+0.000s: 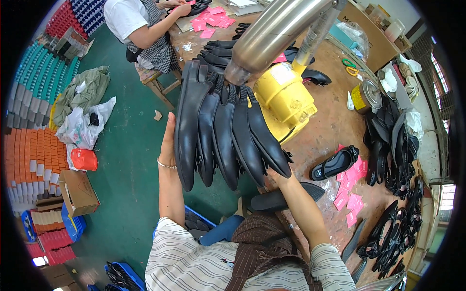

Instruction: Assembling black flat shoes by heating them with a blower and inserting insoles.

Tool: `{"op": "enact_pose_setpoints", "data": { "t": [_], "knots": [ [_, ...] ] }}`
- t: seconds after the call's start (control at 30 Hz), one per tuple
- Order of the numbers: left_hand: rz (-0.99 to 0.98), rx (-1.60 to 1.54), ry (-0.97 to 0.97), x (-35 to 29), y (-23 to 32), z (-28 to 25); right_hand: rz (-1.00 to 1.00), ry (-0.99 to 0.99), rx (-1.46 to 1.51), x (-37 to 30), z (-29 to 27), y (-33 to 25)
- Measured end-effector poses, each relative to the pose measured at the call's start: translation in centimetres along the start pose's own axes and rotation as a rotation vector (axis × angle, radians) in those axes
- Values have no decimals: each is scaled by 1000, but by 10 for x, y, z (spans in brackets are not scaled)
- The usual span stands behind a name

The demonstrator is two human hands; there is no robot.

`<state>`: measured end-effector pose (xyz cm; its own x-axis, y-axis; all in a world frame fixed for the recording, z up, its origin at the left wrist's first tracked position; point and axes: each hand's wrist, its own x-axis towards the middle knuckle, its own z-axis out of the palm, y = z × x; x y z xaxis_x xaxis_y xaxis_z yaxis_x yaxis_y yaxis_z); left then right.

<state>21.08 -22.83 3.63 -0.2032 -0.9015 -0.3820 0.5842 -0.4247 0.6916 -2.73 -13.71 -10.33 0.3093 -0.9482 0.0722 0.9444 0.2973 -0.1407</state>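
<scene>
Apparently the work is partway through: a row of glossy black pointed shoes with gathered heel straps (224, 138) is raised between the person's hands at the near left edge of the brown worktop (310, 119), five toes showing, and these look fully assembled. The left hand (168, 138) presses on the left end of the row, thumb stretched upward; the right hand (279, 178) supports the right end from below, and how its fingers are curled cannot be told. Judging by what lies about, much remains: more black shoes (213, 56) are lined up on the far side, a single black sandal with a bow (335, 164) sits just beside loose pink cards (350, 182) to the right, and a heap of black strappy sandals (386, 233) fills the near right. No pink card shows in the held shoes, while a co-worker's hands (182, 9), far left, are busy with pink pieces over black footwear. As for containers, a blue plastic crate (137, 279) at the near left holds a tangle of black items, and a blue-rimmed tub (200, 213) behind the left forearm has dark contents too blurred to name. A brown cardboard box (86, 195) farther left hides its inside, a crumpled white plastic bag (75, 127) has something dark in it, and a yellow metal tin (358, 99) stands far right, its contents unseen.
</scene>
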Motion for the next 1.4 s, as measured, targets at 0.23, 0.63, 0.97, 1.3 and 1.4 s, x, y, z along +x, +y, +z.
{"op": "enact_pose_setpoints", "data": {
  "t": [0.23,0.63,0.97,1.3,1.4],
  "knots": [
    [84,-338,-379,26,10,-65,100,273,-233,34,37,-2],
    [975,834,25,-18,-24,-102,489,451,-677,19,112,-20],
    [83,436,-306,-54,-98,-108,-79,377,-2045,-22,156,57],
    [-284,101,-273,-59,-95,-41,196,22,-1019,-62,196,-7],
    [-290,57,-316,-27,-74,-41,-43,339,-1181,-103,186,-22]
  ]
}}
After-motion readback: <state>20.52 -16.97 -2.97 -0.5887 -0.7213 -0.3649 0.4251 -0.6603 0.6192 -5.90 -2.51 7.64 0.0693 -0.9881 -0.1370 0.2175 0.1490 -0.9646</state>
